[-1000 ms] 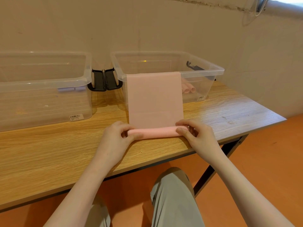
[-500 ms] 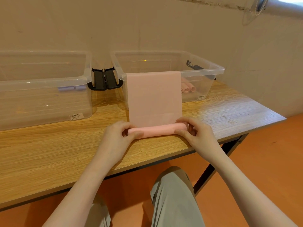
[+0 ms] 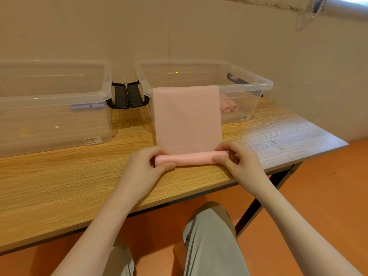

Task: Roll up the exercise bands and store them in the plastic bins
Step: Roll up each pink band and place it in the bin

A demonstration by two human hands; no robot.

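A pink exercise band (image 3: 188,116) is being handled on the wooden bench (image 3: 59,176), its rolled part (image 3: 191,157) lying just in front of the right-hand plastic bin (image 3: 247,85). The left end of the roll is being gripped by the left hand (image 3: 143,170), thumb under and fingers (image 3: 157,151) curled over the top. The right end is being pinched by the right hand (image 3: 239,164), its fingers (image 3: 224,145) clamped round the roll. The unrolled length is being held up from the roll against the front wall of that bin and is being draped over its near rim. Inside the bin, to the right of the draped length, several rolled pink bands (image 3: 229,107) are being seen through the clear wall. To the left of that bin, a second plastic bin (image 3: 55,96) is being kept on the bench, something pale purple (image 3: 87,106) showing through its wall. Between the two bins, black latches (image 3: 127,95) are being shown.
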